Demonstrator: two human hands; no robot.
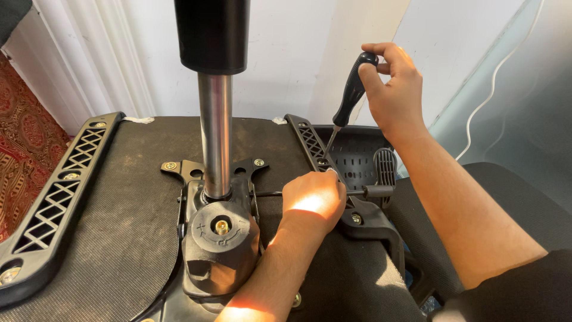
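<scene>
An office chair lies upside down before you, its dark fabric seat underside [125,197] facing up. Along the seat's left edge runs a black lattice armrest bracket [53,197]. Near the seat's middle stands the chrome gas-lift column [215,134], rising from the black tilt mechanism [217,238]. Just right of it, your left hand [313,200] rests curled, knuckles up, over the right-edge armrest bracket [313,143], beside the thin adjustment lever [369,192]; what its fingers pinch is hidden. Your right hand [393,86] is closed around the black handle of a screwdriver [348,98]. The tool's long axis slants down and to the left, its tip meeting the bracket just above your left hand, the nearer one.
</scene>
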